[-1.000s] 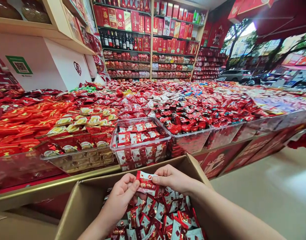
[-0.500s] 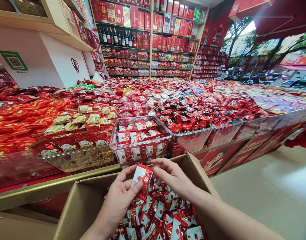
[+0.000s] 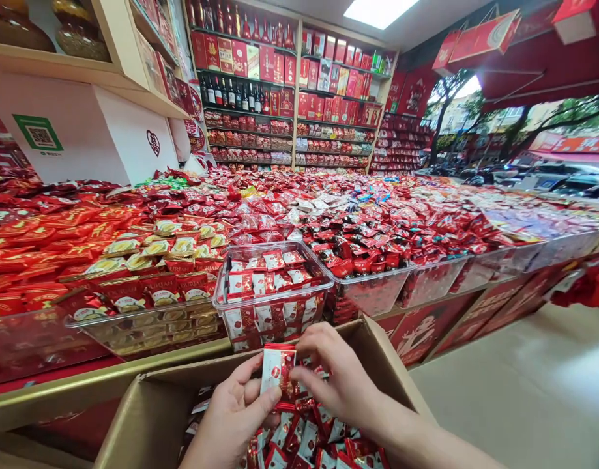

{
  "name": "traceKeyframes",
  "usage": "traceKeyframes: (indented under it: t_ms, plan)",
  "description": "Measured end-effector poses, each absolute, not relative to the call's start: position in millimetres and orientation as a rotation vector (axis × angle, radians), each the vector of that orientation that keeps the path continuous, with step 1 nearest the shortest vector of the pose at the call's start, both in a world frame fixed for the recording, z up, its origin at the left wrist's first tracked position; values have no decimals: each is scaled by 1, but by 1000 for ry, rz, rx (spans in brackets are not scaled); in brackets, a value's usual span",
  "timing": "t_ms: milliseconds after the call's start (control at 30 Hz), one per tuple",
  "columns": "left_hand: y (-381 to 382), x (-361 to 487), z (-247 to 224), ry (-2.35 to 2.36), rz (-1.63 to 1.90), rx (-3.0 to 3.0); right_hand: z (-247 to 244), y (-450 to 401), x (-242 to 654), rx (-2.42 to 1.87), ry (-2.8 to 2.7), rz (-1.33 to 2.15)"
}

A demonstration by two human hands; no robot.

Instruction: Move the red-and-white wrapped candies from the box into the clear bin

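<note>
My left hand (image 3: 238,404) grips a small red and white packet (image 3: 278,371) upright between thumb and fingers, above an open cardboard box (image 3: 123,417). Close to the packet's right side is my right hand (image 3: 331,371), its thumb and fingers apart, thumb near the packet's edge. Loose red and white packets (image 3: 306,440) fill the box below both hands. Just behind the box stands a clear plastic bin (image 3: 274,306) with similar packets arranged inside.
Bins of gold durian packets (image 3: 147,290) stand to the left, and bins of dark red packets (image 3: 362,257) to the right. Shelves (image 3: 296,85) with boxes and bottles rise at the back. A gold edge (image 3: 108,376) runs along the counter's front.
The view has tilted up a little, so the scene sits lower. The packet in my left hand is now more upright. My right hand's fingers have curled more beside it.
</note>
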State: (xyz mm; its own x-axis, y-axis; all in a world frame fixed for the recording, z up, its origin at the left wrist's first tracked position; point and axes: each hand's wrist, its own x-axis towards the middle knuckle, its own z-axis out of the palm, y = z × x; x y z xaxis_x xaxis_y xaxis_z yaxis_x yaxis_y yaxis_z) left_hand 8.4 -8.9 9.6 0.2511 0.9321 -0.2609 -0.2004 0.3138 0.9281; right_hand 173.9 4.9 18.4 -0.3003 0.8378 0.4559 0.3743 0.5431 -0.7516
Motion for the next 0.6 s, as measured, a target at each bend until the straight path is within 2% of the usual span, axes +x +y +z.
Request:
traceKeyframes:
  t_ms: [167, 233, 333, 433, 600]
  plan:
    - [-14, 6, 12, 907, 1025, 868, 33, -12, 165, -716, -2413, -182]
    - [-16, 2, 17, 859, 1065, 843, 44, -13, 165, -657, -2382, -324]
    - [-15, -7, 21, 823, 1061, 863, 73, 1, 172, -644, -2256, -238]
    - [-11, -10, 18, 859, 1029, 956, 105, 40, 176, -816, -2156, -198]
    - [-7, -11, 6, 904, 1002, 1063, 124, 118, 170, -1168, -2439, -107]
